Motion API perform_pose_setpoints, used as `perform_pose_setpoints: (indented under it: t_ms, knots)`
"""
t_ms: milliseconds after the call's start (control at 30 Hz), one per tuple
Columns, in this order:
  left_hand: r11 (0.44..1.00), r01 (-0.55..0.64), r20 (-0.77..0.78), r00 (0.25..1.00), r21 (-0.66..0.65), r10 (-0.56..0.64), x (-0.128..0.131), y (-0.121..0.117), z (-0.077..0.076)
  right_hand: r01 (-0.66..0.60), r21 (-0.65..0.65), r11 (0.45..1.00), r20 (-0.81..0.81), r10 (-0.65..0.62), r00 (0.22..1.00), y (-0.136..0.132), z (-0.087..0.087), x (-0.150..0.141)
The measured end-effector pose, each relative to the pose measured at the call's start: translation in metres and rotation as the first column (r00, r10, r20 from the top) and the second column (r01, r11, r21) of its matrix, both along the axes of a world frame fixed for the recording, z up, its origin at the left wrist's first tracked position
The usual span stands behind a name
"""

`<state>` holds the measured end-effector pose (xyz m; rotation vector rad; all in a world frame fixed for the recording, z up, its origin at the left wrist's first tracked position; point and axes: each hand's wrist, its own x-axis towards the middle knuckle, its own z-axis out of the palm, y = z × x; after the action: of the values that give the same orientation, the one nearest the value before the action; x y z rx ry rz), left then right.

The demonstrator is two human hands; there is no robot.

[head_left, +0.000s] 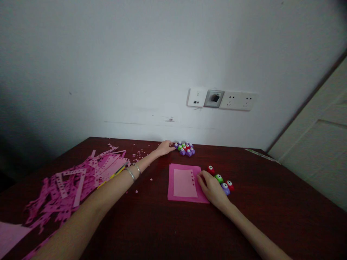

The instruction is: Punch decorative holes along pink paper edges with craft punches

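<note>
My left hand stretches to the back of the table, fingers slightly apart, at the left edge of a cluster of small craft punches in purple, green and red. Whether it touches the nearest purple punch I cannot tell. Curled over the right side of a dark pink paper stack is my right hand; what its fingers hold, if anything, is hidden. A lighter pink sheet lies on the stack, with a few punched shapes down its right side. Beside that hand sit a green punch, a purple punch and red ones.
Punched pink paper strips pile up on the left, with a yellow pencil-like item partly behind my left forearm. Tiny paper cut-outs are scattered nearby. A narrow ruler-like strip lies at the back right. The wall holds sockets.
</note>
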<state>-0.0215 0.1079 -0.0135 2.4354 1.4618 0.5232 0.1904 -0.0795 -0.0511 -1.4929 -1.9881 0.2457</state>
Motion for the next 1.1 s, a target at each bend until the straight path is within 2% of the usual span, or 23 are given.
perform_pose_setpoints:
  t_ms: [133, 333, 700, 800, 967, 1100]
  knots:
    - [0.995, -0.097, -0.029, 0.995, -0.016, 0.097, 0.015, 0.015, -0.009, -0.004, 0.032, 0.999, 0.038, 0.002, 0.999, 0.002, -0.003, 0.001]
    - [0.979, -0.203, -0.056, 0.978, -0.03, 0.201, 0.026, 0.019, -0.015, 0.002, 0.011, 1.0, 0.03, -0.003, 1.0, 0.003, -0.005, 0.002]
    - [0.967, -0.253, 0.047, 0.966, -0.033, 0.254, 0.026, 0.017, -0.015, 0.004, 0.003, 1.0, 0.032, -0.004, 0.999, 0.002, -0.001, 0.001]
    - [0.973, -0.229, 0.117, 0.966, -0.019, 0.229, 0.018, 0.014, -0.006, 0.0, 0.001, 1.0, 0.026, 0.0, 1.0, 0.002, -0.001, 0.001]
    - [0.992, -0.12, 0.222, 0.969, 0.046, 0.107, -0.003, -0.004, 0.025, 0.001, 0.009, 1.0, 0.024, -0.001, 1.0, 0.004, -0.003, 0.002]
    - [0.992, 0.123, 0.35, 0.928, 0.029, -0.125, -0.016, -0.039, 0.046, -0.004, 0.029, 1.0, 0.025, 0.003, 1.0, 0.004, -0.004, 0.003]
